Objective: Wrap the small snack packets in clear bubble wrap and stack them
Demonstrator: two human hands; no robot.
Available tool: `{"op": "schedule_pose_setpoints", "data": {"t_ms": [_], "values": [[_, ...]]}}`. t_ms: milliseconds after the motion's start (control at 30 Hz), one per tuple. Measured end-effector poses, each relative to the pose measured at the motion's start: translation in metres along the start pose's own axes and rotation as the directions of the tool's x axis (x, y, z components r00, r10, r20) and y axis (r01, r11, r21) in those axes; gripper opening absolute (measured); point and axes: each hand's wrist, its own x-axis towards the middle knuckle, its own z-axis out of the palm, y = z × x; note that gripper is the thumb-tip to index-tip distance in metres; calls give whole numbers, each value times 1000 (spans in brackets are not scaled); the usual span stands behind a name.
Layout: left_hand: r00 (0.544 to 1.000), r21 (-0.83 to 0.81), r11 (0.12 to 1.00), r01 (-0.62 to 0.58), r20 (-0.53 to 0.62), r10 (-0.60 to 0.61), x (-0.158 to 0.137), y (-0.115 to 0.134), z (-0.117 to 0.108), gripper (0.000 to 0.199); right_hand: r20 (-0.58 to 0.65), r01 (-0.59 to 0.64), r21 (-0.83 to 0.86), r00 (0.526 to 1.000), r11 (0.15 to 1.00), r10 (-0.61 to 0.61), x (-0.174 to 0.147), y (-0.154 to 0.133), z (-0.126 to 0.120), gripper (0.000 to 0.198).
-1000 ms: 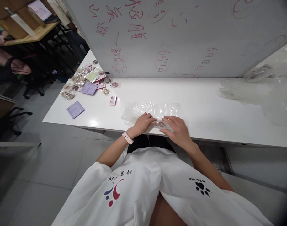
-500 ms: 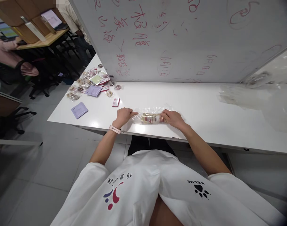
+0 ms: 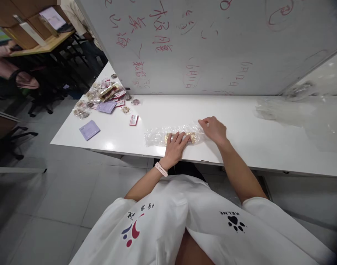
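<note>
A clear plastic bag (image 3: 154, 137) lies crumpled near the table's front edge, with a shiny gold packet (image 3: 193, 138) in it. Fingers spread, my left hand (image 3: 174, 150) rests flat over the packet and hides most of its print. At the bag's right end, my right hand (image 3: 214, 130) is closed, thumb and fingertips pinched on the bag's edge. What lies beneath the right palm is hidden.
A small red and white packet (image 3: 133, 120) and a lilac sachet (image 3: 90, 130) lie to the left. Behind them is a pile of wrapped items (image 3: 102, 92). The whiteboard (image 3: 168, 66) borders the table's back, and clear plastic bags (image 3: 278, 112) lie at the right.
My left hand has moved right, from the bag's left end onto the gold packet, and opened out flat. My right hand has shifted right and slightly back, off the packet to the bag's end.
</note>
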Motion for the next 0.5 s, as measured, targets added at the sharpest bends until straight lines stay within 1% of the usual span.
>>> {"op": "schedule_pose_setpoints", "data": {"t_ms": [33,100,133,167,200,267,300,333,400,433,467,500], "values": [[1000,8,1000,9,5,-9,0,-2,0,53,6,-21,-32,1000,999,21,7,4,-3,42],[1000,12,1000,10,9,-10,1,-6,-2,52,123,21,-56,992,998,-14,18,13,-7,34],[1000,6,1000,14,9,-14,1,-7,-4,51,183,47,-32,982,998,-41,21,18,-8,29],[1000,-4,1000,21,7,-21,2,-8,-6,49,217,62,28,974,998,-66,23,25,-9,26],[1000,-19,1000,25,6,-25,3,-9,-7,46,223,54,114,972,992,-79,23,33,-9,26],[1000,-51,998,26,6,-25,6,-8,-8,43,180,-19,298,983,955,-37,14,53,-11,31],[1000,-65,998,22,7,-22,8,-7,-8,42,134,-68,359,991,931,20,7,64,-11,34],[1000,-79,997,17,7,-17,10,-6,-7,42,74,-116,385,993,916,94,-3,75,-12,38],[1000,-110,994,16,3,-16,14,-5,-4,41,-52,-209,358,969,910,243,-28,94,-13,48],[1000,-129,991,18,-1,-18,16,-6,-3,41,-87,-247,340,952,907,292,-41,100,-13,54],[1000,-151,988,16,-5,-16,17,-7,-1,40,-90,-274,328,943,904,319,-53,103,-12,60],[1000,-174,985,8,-10,-10,18,-9,0,40,-66,-285,319,945,904,322,-64,103,-10,62]]}}
